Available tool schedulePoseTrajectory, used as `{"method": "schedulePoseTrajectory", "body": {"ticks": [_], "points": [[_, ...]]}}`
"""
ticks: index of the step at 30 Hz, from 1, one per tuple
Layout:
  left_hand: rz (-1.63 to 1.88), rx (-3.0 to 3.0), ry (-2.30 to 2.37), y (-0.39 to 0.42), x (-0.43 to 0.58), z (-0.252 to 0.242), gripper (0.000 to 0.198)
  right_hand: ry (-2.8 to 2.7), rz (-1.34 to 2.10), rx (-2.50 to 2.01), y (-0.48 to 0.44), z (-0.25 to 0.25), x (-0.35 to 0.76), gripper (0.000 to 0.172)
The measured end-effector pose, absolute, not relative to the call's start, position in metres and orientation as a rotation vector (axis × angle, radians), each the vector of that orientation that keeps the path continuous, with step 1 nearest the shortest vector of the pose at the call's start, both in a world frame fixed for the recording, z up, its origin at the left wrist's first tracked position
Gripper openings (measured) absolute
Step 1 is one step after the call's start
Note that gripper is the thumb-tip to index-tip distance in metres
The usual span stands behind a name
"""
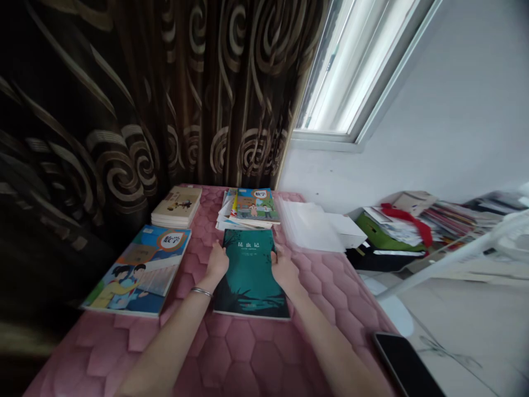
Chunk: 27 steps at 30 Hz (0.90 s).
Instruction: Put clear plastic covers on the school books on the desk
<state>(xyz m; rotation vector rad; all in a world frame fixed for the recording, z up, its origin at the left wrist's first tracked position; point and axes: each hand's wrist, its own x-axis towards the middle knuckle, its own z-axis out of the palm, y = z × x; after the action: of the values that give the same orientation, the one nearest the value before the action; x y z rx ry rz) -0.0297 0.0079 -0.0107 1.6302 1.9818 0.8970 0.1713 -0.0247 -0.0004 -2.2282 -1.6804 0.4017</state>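
Note:
A dark green book (252, 275) with white lettering lies face up on the pink quilted cover (239, 353). My left hand (217, 262) grips its left edge, a metal bangle (202, 291) on the wrist. On the opposite edge, my right hand (285, 270) holds the book with the thumb on top; the fingers beneath are hidden. To the left lies a blue textbook (140, 270) picturing two children. Just behind the green book sits a pile of books and papers topped by another blue textbook (256, 207).
A stack of small tan books (177, 207) stands at the back left by the dark patterned curtain (206, 110). Clear plastic sheets (308, 223) and a white box (345, 230) lie back right. A phone (407, 364) rests at the front right edge. Papers (397, 226) are heaped beyond.

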Motion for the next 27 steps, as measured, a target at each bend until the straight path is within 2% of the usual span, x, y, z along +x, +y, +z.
{"method": "schedulePoseTrajectory", "body": {"ticks": [5,9,12,14,17,22,27], "points": [[0.844,1.787,2.031,-0.008,-0.021,-0.001,0.054,-1.724,0.402,-2.277,-0.024,0.0,0.167,0.041],[0.678,2.201,2.02,-0.025,-0.014,0.006,0.048,-1.722,0.397,-2.28,-0.026,-0.002,0.166,0.041],[0.476,2.584,1.696,-0.045,-0.002,0.0,0.04,-1.697,0.39,-2.287,-0.028,-0.002,0.165,0.042],[0.434,2.68,1.453,-0.058,0.004,-0.007,0.044,-1.685,0.385,-2.283,-0.029,-0.002,0.164,0.042],[0.451,2.69,1.326,-0.07,0.001,-0.013,0.051,-1.68,0.383,-2.267,-0.032,-0.001,0.164,0.042],[0.416,2.61,1.437,-0.07,-0.03,-0.01,0.05,-1.662,0.361,-2.27,-0.043,0.0,0.162,0.043],[0.394,2.542,1.536,-0.074,-0.044,-0.008,0.051,-1.785,0.167,-2.148,-0.057,-0.006,0.166,0.043]]}}
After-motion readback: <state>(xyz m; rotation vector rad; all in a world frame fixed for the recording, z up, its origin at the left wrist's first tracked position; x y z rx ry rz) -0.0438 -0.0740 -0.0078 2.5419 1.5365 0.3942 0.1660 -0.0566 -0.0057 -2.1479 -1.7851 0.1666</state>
